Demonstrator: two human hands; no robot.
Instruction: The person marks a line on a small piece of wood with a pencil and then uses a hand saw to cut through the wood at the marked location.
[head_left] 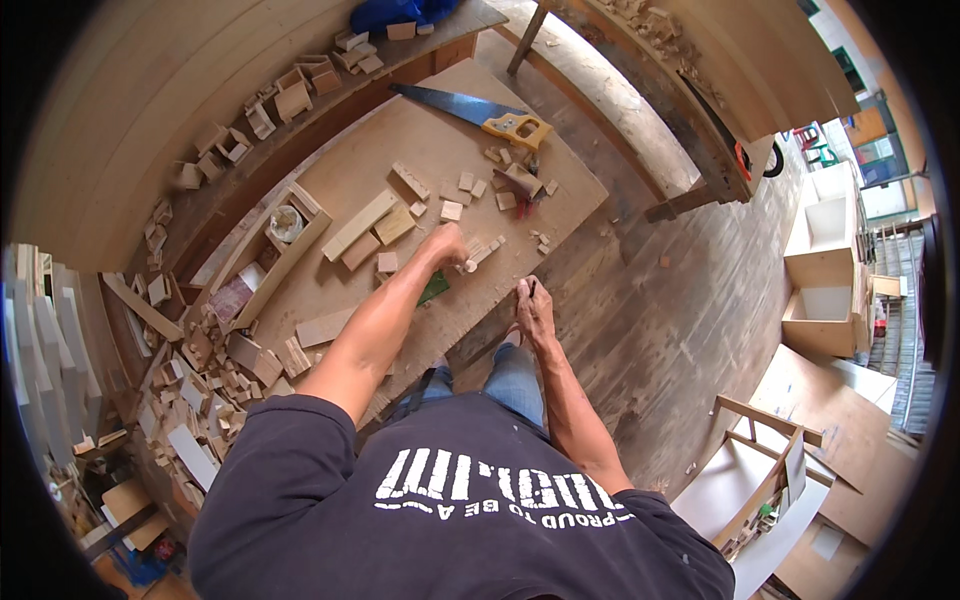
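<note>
My left hand (445, 246) rests low over the wooden workbench, its fingers curled closed at the end of a small pale wood piece (486, 252). Just off the bench's near edge is my right hand (536, 312). Its fingers are pinched together around something small and dark, too little of which shows to name. A green flat object (434, 289) lies beside my left wrist. Beyond that hand sit a small wood block (451, 211) and longer wood strips (360, 226).
A handsaw (470, 110) with a yellow handle lies at the bench's far end, near loose offcuts. An open wooden box (312, 224) stands on the left. Scrap wood (205, 400) is heaped at the lower left. Cabinets (822, 285) stand along the right.
</note>
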